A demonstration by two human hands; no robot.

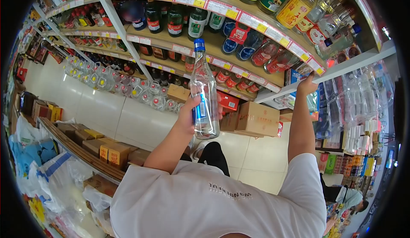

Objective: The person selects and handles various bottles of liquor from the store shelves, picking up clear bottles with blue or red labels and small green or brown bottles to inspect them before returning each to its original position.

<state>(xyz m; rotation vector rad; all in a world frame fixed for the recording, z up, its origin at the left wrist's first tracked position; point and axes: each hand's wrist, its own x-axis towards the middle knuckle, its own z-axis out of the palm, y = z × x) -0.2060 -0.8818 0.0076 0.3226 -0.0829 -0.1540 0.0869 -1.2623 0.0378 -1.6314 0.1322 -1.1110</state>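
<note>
A clear glass bottle with a blue cap and blue label (pixel 205 84) stands nearly upright in the middle of the view. Around its lower half are wrapped the fingers of my left hand (pixel 190 112), with the fingertips showing at the bottle's right side. My right hand (pixel 306 85) reaches out to the right and touches the edge of a shelf (pixel 314 66) near its price labels. Its fingers are partly hidden by the shelf edge, so their grip cannot be made out.
Shelves of bottles (pixel 175 22) curve across the top. Large clear jugs (pixel 102 82) line the floor at left. Cardboard boxes (pixel 258 118) sit below the shelves, others (pixel 113 152) at lower left. Wrapped goods (pixel 350 95) hang at right. Another person (pixel 350 197) is at lower right.
</note>
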